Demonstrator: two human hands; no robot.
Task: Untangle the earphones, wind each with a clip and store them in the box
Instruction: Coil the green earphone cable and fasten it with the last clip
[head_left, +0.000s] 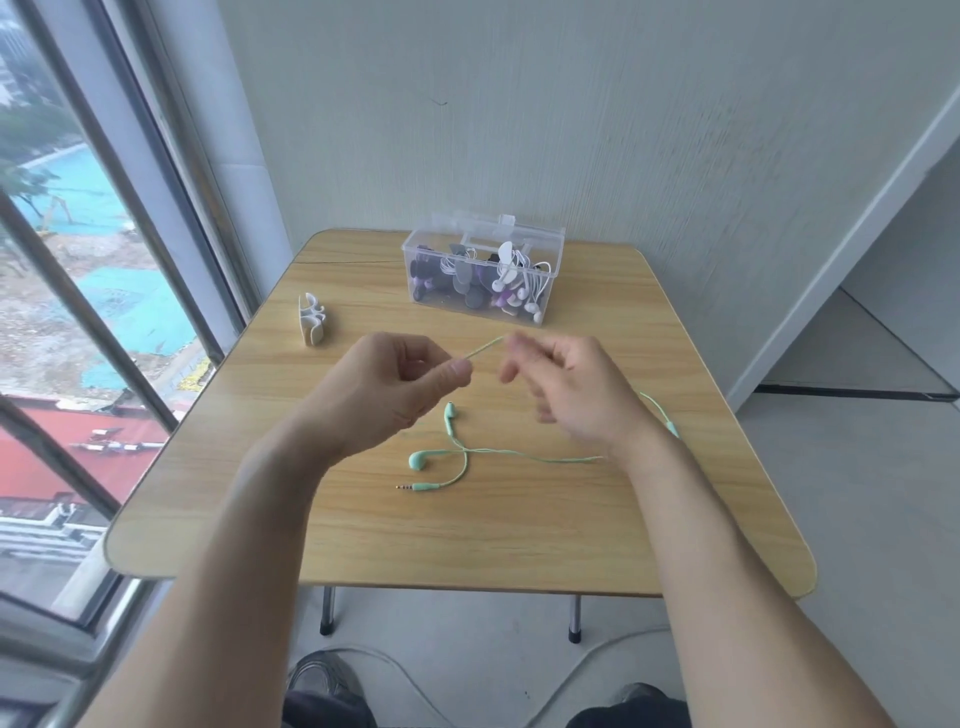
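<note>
Your left hand (400, 379) pinches a stretch of the mint earphones (447, 447) cable and lifts it mid-frame so the slack hangs free for untangling. Your right hand (566, 384) is blurred; can't tell if it's gripping. The buds and plug lie on the bench (467, 540) below. The box (483, 267) and white clip (311, 319) wait further up, handy for later.

Bare forearms, no sleeves, dark trousers (628, 712)
</note>
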